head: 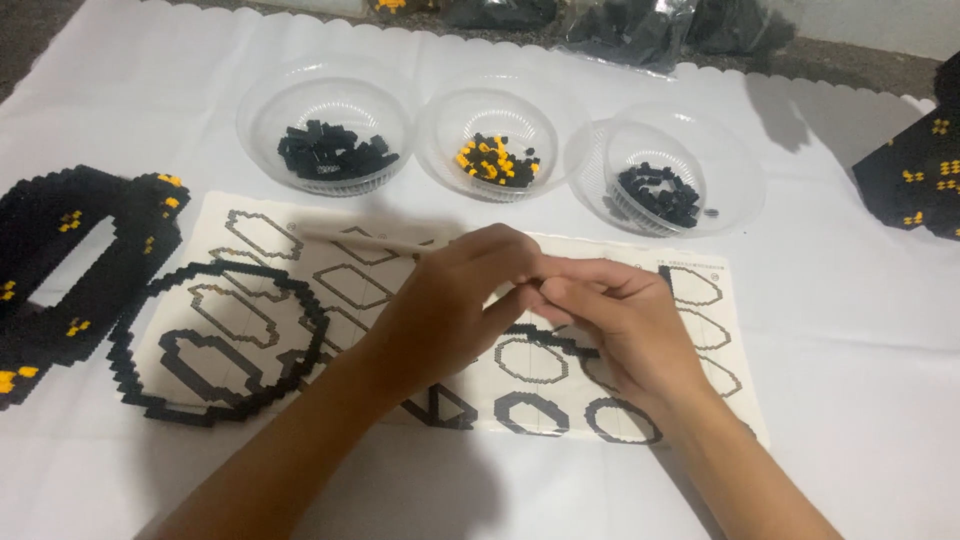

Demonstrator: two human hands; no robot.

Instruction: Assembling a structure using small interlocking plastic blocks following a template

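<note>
1. The left hand (455, 300) and right hand (610, 320) meet fingertip to fingertip over the middle of a printed pattern sheet (330, 280). The left hand grips a thin pale stick (365, 240) that juts out to its left; the right hand's fingers are pinched toward the left hand's fingertips, but what they pinch is too small to tell.
2. Below both wrists the white cloth (860, 330) lies bare out to the near edge.
3. Left of the left hand, a ring of small black bricks (215, 340) rests on the sheet, and beyond it sits a larger black build with yellow dots (70, 260).
4. Under the right hand, a short curved strip of black bricks (545, 335) lies on the sheet.
5. Beyond the hands stand three clear bowls: left bowl (325, 125) of black pieces, middle bowl (490, 140) of black and yellow, right bowl (665, 165) of black.
6. Far right, a black panel with yellow marks (915, 170) stands.
7. At the cloth's scalloped far edge lie clear bags of dark pieces (640, 30).
</note>
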